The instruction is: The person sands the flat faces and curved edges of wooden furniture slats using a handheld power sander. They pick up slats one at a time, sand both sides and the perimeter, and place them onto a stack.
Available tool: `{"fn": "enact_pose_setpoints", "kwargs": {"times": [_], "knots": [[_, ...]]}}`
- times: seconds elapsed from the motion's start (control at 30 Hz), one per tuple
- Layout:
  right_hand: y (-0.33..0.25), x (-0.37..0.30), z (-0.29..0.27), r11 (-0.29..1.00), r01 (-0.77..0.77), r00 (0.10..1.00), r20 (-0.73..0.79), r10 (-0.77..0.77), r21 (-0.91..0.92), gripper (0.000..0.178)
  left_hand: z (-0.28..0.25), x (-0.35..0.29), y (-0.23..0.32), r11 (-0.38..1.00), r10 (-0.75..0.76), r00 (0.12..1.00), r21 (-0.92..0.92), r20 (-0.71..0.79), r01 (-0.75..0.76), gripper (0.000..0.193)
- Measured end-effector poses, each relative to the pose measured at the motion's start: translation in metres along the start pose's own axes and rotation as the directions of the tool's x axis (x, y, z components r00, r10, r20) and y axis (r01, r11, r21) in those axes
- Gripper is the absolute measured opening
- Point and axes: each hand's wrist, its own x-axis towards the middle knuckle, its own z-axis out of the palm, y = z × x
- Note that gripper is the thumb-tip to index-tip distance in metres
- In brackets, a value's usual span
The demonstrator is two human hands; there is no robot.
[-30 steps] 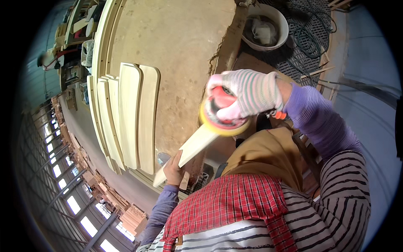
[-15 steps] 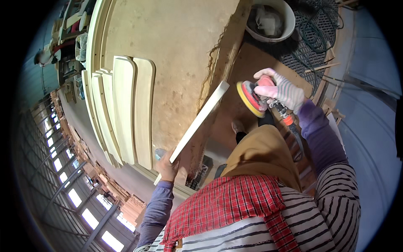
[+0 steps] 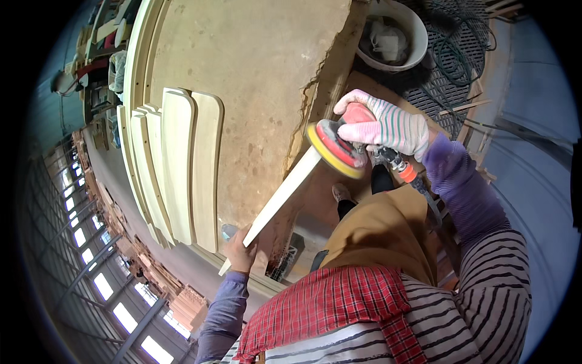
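My bare left hand (image 3: 240, 250) is closed round the lower end of a pale wooden slat (image 3: 282, 193), which slants up and to the right past the workbench edge. In a striped glove, my right hand (image 3: 388, 124) grips an orbital sander (image 3: 342, 142) with a red top and a yellow-rimmed pad. The pad meets the slat's far end, and a hose fitting (image 3: 405, 171) trails from the sander toward me. Left of the slat, several rounded wooden boards (image 3: 205, 170) lie side by side on the workbench (image 3: 260, 79).
A white bucket (image 3: 419, 48) with a dark inside stands beyond the bench's rough edge. Coiled hose (image 3: 451, 54) lies on a perforated mat to its right. Stacked lumber (image 3: 189, 308) lines the far left, and another person (image 3: 63, 82) is at the upper left.
My right hand has brought the sander left, from apart from the slat to against its far end. My left hand keeps its hold on the slat.
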Motion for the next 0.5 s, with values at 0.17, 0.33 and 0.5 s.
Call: {"fn": "enact_pose_setpoints", "kwargs": {"times": [0.17, 0.33, 0.5], "knots": [[0.039, 0.032, -0.015, 0.978, -0.195, 0.978, -0.056, 0.2, 0.08, 0.046, 0.001, 0.004, -0.003, 0.996, -0.017, 1.0, -0.085, 0.002, 0.017, 0.038], [0.014, 0.031, -0.015, 0.996, -0.077, 0.997, 0.021, 0.078, -0.035, 0.046, -0.001, 0.003, -0.004, 0.999, -0.027, 1.0, -0.035, 0.015, 0.028, 0.037], [-0.006, 0.018, -0.004, 0.995, 0.008, 1.0, 0.022, -0.005, -0.097, 0.045, -0.004, 0.006, -0.005, 1.0, 0.007, 1.0, -0.029, 0.024, -0.006, 0.037]]}}
